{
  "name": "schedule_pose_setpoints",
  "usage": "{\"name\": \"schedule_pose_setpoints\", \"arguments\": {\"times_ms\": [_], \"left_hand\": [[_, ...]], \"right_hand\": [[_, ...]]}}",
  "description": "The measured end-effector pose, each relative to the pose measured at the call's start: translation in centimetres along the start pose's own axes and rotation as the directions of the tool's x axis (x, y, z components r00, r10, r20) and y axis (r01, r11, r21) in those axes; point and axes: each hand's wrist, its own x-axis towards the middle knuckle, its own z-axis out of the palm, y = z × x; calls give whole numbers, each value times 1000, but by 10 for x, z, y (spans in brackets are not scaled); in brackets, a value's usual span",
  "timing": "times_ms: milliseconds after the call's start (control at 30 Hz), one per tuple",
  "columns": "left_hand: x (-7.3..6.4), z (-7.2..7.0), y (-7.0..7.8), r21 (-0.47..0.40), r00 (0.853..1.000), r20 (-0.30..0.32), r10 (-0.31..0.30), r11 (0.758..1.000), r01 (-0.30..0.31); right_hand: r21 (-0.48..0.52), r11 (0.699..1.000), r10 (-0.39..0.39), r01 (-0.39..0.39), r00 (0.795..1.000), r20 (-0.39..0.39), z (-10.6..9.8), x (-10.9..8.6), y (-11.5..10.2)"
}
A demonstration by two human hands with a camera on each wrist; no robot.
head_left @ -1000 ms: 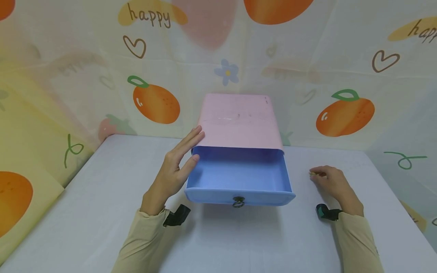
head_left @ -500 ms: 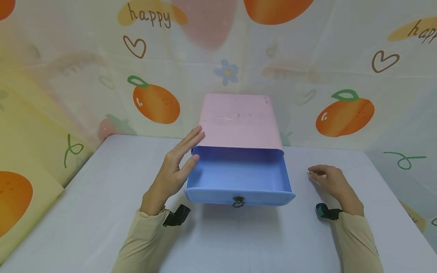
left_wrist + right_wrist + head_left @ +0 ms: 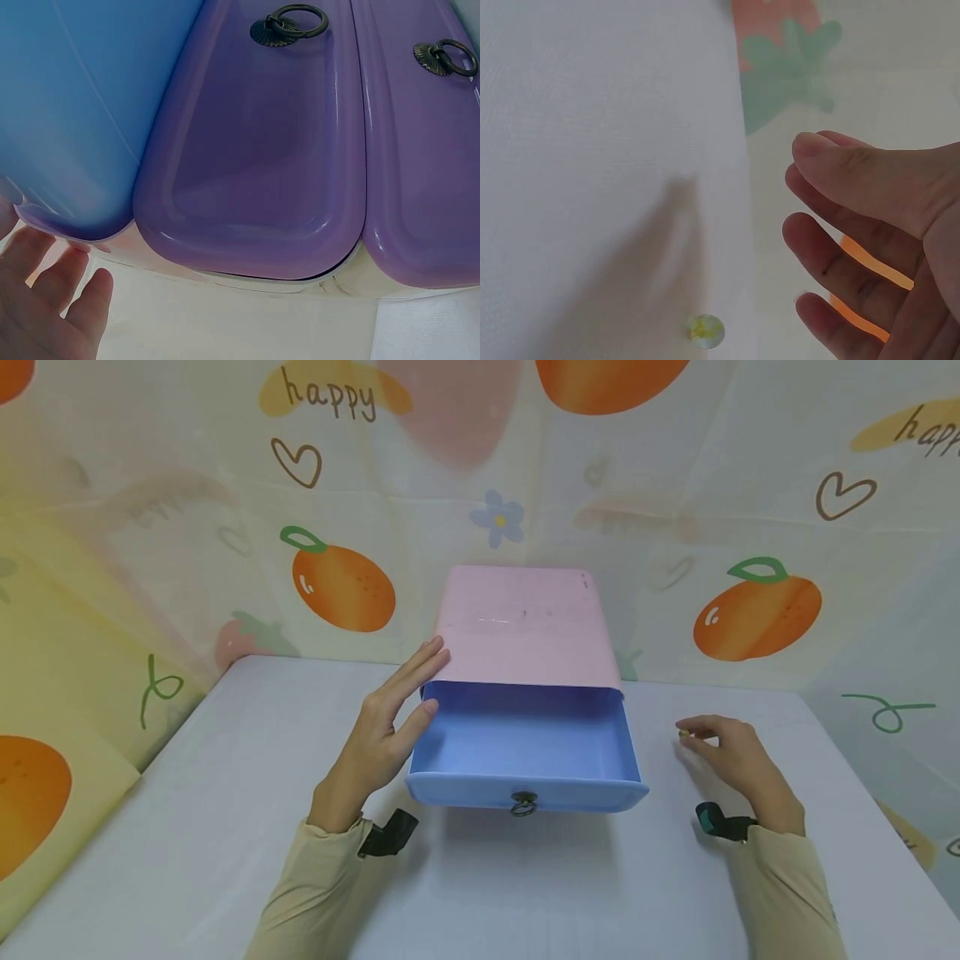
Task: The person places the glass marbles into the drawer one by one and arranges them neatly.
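A pink drawer cabinet stands mid-table with its blue top drawer pulled out; nothing shows inside. My left hand rests against the cabinet's left side, fingers fairly straight. The left wrist view shows purple drawers below the blue one, each with a ring handle. To the right, my right hand hovers over the table, fingers loosely bent and thumb near the index finger. A small clear marble with yellow inside lies on the white surface in the right wrist view, apart from the fingers.
A white cloth covers the table. Behind it hangs a patterned fabric backdrop with printed oranges, hearts and words. The open drawer juts forward between both hands, its front bearing a ring pull.
My right hand has lifted slightly and its fingers have parted from the marble, which now lies on the cloth. The left hand, cabinet and drawer have stayed in place.
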Motion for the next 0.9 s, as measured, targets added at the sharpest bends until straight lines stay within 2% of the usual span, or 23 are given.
{"name": "schedule_pose_setpoints", "arguments": {"times_ms": [467, 900], "left_hand": [[0, 0, -1, -6, 1000, -5, 15, 1000, -15], [1, 0, -1, -10, 1000, -2, 11, 1000, -11]], "right_hand": [[-5, 1000, 6, -6, 1000, 12, -7, -2, -7], [-6, 999, -53, 53, 998, -30, -16, -5, -21]]}}
